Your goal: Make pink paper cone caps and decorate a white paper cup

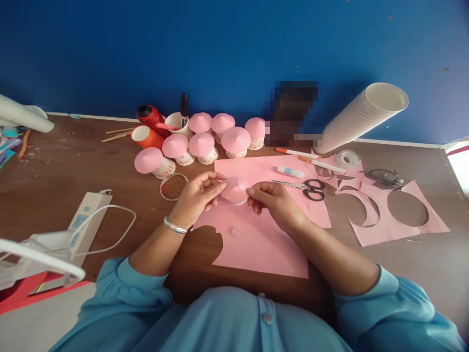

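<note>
My left hand (198, 196) and right hand (276, 201) pinch opposite edges of a pink paper cone (235, 188), fingers narrowed on its rim. Cone sits point up between them, over the pink sheet (266, 249). Scissors (304, 186) lie near my right hand, white tube (290, 172) just beyond. Cone-topped cups (236, 140) farther back.

Left of the left grip (198, 194), a white power strip (85, 215) and looping cable (135, 215) lie on the tabletop (91, 166), with a blue wall (234, 54) beyond that grip.
</note>
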`<state>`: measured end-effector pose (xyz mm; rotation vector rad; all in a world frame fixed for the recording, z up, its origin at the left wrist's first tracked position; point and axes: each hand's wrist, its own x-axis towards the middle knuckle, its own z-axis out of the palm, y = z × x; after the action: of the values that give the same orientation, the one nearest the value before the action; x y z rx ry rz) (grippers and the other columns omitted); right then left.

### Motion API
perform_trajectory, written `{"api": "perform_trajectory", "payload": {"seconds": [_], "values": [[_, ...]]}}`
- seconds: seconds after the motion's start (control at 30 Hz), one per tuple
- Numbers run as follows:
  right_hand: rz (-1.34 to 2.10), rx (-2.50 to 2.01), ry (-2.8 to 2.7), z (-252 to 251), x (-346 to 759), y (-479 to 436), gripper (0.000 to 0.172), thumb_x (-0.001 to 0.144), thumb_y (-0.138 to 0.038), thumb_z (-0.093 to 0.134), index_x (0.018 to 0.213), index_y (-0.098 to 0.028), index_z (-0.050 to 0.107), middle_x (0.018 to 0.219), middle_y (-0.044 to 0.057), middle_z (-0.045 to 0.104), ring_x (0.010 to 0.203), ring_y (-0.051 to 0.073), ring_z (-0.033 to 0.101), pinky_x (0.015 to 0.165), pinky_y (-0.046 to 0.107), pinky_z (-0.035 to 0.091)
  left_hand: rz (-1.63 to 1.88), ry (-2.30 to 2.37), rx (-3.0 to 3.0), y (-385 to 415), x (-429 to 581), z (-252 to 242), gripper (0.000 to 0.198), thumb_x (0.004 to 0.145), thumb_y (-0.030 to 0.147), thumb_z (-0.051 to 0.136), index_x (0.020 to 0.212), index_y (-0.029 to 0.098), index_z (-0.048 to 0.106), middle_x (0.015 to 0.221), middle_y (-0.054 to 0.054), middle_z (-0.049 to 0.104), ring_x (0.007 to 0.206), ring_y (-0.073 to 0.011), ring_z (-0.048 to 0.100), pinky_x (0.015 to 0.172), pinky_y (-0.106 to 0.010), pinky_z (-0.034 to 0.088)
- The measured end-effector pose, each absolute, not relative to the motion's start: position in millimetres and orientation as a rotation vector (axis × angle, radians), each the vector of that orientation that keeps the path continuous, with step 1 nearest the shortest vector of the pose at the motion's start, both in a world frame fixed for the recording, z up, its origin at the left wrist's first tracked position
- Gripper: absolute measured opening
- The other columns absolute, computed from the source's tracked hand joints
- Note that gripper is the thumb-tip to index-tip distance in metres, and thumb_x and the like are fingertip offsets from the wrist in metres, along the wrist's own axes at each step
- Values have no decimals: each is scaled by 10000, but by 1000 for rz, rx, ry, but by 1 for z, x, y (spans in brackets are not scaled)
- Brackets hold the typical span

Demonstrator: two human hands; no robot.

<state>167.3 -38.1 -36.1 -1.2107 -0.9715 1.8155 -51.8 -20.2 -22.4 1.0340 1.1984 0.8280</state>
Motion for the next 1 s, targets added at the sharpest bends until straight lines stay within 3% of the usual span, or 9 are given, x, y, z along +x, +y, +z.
{"api": "perform_trajectory", "payload": {"seconds": [0.87, 1.0], "values": [[1858, -1189, -938, -49, 168, -36, 469, 720, -596, 861, 667, -177, 658, 654, -5, 649, 532, 94, 530, 540, 257, 435, 789, 1238, 1093, -22, -54, -27, 385, 803, 459, 830, 1025, 182, 681, 767, 21, 632, 525, -67, 519, 424, -185, 360], [1857, -1187, -932, -48, 167, -36, 466, 723, -590, 860, 659, -178, 652, 640, -9, 637, 520, 90, 521, 525, 252, 426, 843, 1338, 1334, -25, -55, -24, 321, 867, 432, 775, 1050, 184, 683, 873, -18, 689, 674, -110, 617, 580, -227, 492]]}}
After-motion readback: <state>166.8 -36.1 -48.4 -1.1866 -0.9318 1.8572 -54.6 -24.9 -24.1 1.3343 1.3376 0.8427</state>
